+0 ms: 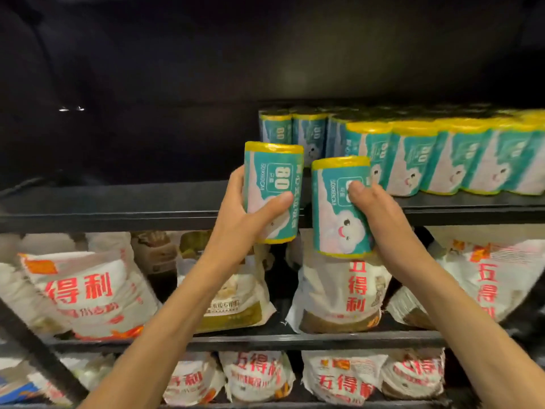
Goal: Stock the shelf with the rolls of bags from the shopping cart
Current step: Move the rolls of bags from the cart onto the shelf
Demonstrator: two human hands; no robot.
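My left hand (244,222) holds one roll (272,191) upright, fingers curled around it, in front of the shelf (118,215) edge. My right hand (380,214) grips a second roll (340,206) just beside it, thumb on the label. Both rolls are in the air. More rolls (442,154) stand on the shelf at the right. Below lie flour bags (88,293).
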